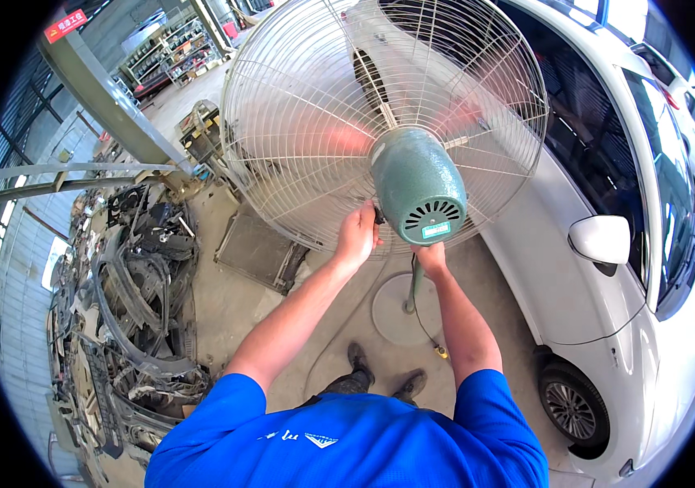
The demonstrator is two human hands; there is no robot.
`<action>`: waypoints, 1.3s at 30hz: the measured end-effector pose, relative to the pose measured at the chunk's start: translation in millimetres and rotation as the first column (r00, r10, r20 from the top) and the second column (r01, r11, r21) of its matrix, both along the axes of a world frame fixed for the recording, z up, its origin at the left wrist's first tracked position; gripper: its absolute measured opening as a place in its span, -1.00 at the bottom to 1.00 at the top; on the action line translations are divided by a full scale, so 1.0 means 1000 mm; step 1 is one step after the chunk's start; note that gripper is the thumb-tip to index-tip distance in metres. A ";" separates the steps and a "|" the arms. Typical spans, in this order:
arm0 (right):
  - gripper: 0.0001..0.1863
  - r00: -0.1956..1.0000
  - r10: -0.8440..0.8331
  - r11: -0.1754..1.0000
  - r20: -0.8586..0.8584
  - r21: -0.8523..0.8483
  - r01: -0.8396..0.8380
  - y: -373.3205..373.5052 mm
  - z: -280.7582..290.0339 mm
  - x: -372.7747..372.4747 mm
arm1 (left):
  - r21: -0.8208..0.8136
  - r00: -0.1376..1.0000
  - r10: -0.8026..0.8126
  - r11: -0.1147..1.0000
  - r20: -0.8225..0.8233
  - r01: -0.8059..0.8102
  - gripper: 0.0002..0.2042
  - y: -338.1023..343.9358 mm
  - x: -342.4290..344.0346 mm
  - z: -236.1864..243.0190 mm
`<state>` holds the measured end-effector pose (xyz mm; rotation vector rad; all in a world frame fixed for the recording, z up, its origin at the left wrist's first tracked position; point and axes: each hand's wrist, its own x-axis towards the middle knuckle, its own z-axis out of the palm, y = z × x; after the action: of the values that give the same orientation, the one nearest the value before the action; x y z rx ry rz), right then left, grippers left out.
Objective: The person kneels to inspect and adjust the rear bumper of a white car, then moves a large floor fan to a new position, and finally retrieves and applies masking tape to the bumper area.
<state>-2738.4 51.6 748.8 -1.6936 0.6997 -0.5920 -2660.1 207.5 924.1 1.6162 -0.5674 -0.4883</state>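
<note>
One left hand [356, 234], fingers curled nearly closed, grips a small dark knob [379, 215] on the side of the green motor housing [421, 183]. Right hand [430, 257] sits under that housing, by the pole [417, 281]; partly hidden, so we can't tell its closure or hold. The big fan [282, 159] is straight ahead of the blue-shirted wearer [347, 443], blades a reddish blur behind the wire guard. Further out, we log a round base [384, 313] on the floor [335, 293], white car [514, 268] at right, flat dark panel [254, 248] left, then heaped car parts [140, 297].
</note>
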 end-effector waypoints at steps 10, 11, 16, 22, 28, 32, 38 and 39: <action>-0.71 0.999 -0.003 1.000 0.053 -0.009 0.003 -0.006 -0.012 0.001 | 0.027 0.799 0.127 0.984 0.588 -0.176 -0.71 -0.004 -0.010 0.000; -0.71 0.997 -0.007 1.000 0.075 0.003 0.006 -0.006 -0.013 0.002 | 0.041 0.812 0.118 0.984 0.571 -0.172 -0.70 -0.004 -0.009 0.000; -0.69 0.999 0.039 0.999 -0.032 0.014 -0.038 -0.008 -0.014 0.001 | 0.062 0.819 0.114 0.982 0.562 -0.179 -0.70 -0.002 -0.009 0.001; -0.70 0.999 -0.022 0.998 0.050 -0.054 0.025 -0.010 -0.021 0.004 | 0.016 0.818 0.124 0.987 0.561 -0.161 -0.68 -0.004 -0.012 0.005; -0.73 1.000 0.007 1.000 0.026 -0.016 -0.007 -0.008 -0.017 0.003 | 0.024 0.786 0.132 0.983 0.605 -0.184 -0.61 -0.004 -0.005 -0.007; -0.75 0.997 -0.003 1.000 0.081 0.010 0.002 -0.007 -0.015 0.001 | 0.033 0.782 0.119 0.984 0.611 -0.175 -0.61 -0.005 -0.006 -0.005; -0.74 0.998 -0.005 1.000 0.067 0.023 0.003 -0.005 -0.013 0.002 | 0.029 0.790 0.120 0.985 0.601 -0.172 -0.61 -0.004 -0.003 -0.009; -0.73 0.998 -0.008 1.000 0.060 0.020 0.007 -0.006 -0.014 0.002 | 0.029 0.788 0.120 0.985 0.603 -0.173 -0.61 -0.004 -0.004 -0.008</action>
<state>-2736.7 46.0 735.2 -1.6493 0.6675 -0.6367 -2663.8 203.3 916.5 1.8815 -0.8914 0.1447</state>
